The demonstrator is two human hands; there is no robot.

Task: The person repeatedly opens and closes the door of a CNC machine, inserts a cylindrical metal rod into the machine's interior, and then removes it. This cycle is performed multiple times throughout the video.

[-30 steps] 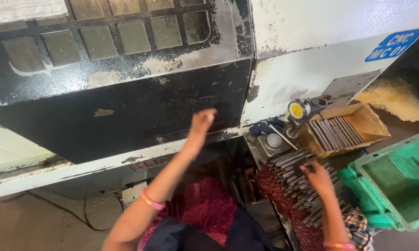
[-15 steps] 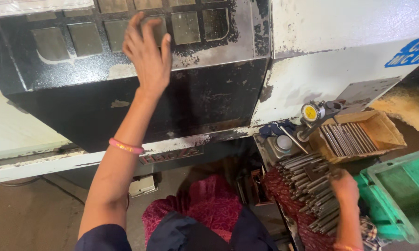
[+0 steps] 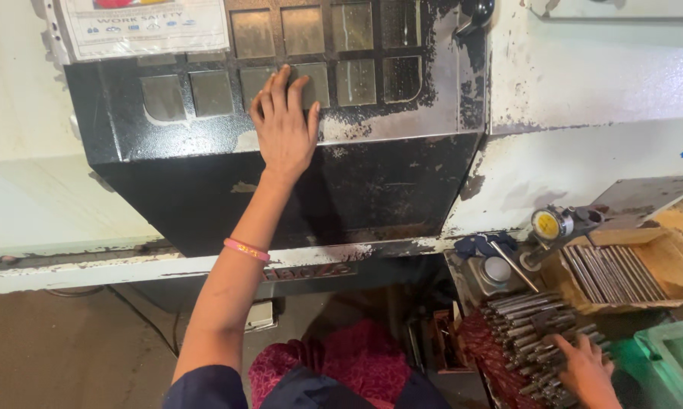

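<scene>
Left hand risen onto black door | paint chipped, scuffed

machine door: black painted metal, matt, paint chipped to bare patches
window panes: dull, grimy glass
notice: paper under glossy film, left of the panes
rods: bare grey metal, slight sheen
box: brown cardboard, matt, right of the rods
crate: green plastic, smooth
bangle: pink, glossy
</scene>
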